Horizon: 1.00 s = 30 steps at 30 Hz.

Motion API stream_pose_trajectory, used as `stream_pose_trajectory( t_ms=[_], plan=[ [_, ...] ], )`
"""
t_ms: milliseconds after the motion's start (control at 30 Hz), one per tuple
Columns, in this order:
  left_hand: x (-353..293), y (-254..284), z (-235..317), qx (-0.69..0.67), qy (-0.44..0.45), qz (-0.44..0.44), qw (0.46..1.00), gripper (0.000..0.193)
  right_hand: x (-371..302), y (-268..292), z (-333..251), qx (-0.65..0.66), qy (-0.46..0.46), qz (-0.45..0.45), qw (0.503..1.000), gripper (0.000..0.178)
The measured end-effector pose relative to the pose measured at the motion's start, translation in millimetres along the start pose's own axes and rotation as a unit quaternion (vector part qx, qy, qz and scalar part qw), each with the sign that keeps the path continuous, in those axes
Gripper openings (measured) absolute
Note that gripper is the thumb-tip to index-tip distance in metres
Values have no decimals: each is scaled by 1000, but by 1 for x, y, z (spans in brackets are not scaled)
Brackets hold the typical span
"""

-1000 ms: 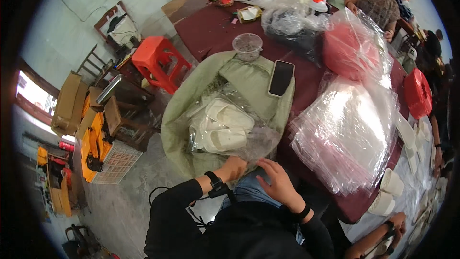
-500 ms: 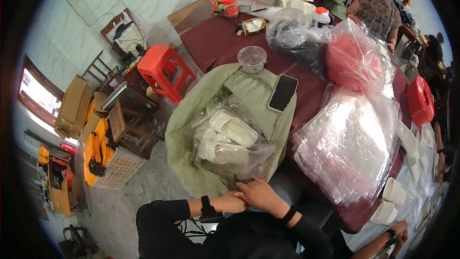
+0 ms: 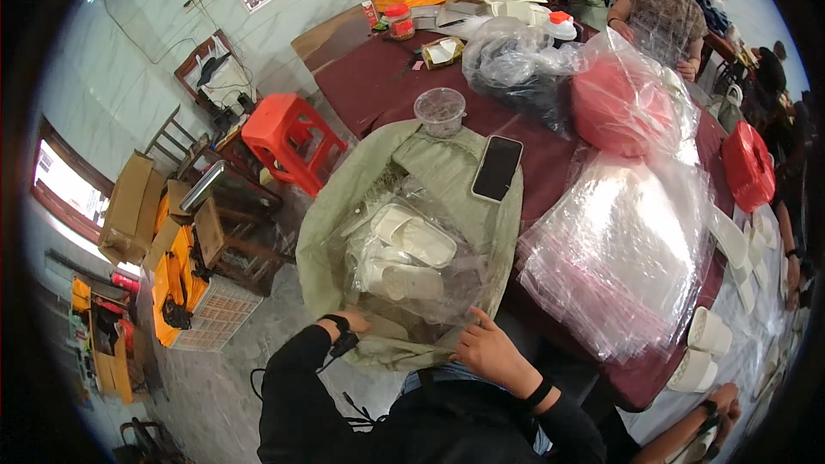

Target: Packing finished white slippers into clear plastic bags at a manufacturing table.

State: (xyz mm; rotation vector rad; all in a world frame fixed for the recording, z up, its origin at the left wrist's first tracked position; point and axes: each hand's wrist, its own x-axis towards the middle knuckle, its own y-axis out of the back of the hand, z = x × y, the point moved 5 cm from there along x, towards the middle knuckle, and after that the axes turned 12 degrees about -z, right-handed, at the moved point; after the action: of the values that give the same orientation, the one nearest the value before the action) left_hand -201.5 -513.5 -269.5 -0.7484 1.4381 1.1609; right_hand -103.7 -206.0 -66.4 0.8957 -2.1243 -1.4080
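A large pale green woven sack (image 3: 322, 262) stands with its mouth wide before me. Inside it lie white slippers (image 3: 417, 236), wrapped in clear plastic bags (image 3: 468, 279). My left hand (image 3: 355, 321) reaches over the sack's near left rim, its fingertips hard to make out. At the near right rim, my right hand (image 3: 497, 351) has its index finger stretched toward the plastic, fingers apart, with nothing plainly held. A black-screened phone (image 3: 497, 169) and a round clear tub (image 3: 440, 110) rest at the sack's far edge.
Clear bags (image 3: 614, 249) are piled on the maroon-covered table (image 3: 369, 77), beside a red bundle in plastic (image 3: 623, 107). White slippers (image 3: 709, 331) lie at the right. A red stool (image 3: 288, 133) stands left. A person (image 3: 662, 13) sits across; another's hand (image 3: 724, 399) shows at lower right.
My hands, together at the sack's near edge before, have parted. The left moved left and up to the rim; the right shifted slightly right. The view has shifted a little.
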Motion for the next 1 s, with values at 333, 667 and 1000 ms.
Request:
stream_pose_trajectory(
  t_ms=[333, 667, 1000],
  plan=[
    [-84, 90, -111, -175, 344, 287, 877, 81, -2, -3, -1, -7, -14, 67, 998, 19],
    [-80, 89, -123, -111, 430, 240, 864, 21, -4, -5, 4, -14, -42, 43, 998, 10],
    [-142, 104, -150, -287, 278, 670, 625, 24, -3, -3, -1, -8, -43, 49, 998, 8]
  ],
)
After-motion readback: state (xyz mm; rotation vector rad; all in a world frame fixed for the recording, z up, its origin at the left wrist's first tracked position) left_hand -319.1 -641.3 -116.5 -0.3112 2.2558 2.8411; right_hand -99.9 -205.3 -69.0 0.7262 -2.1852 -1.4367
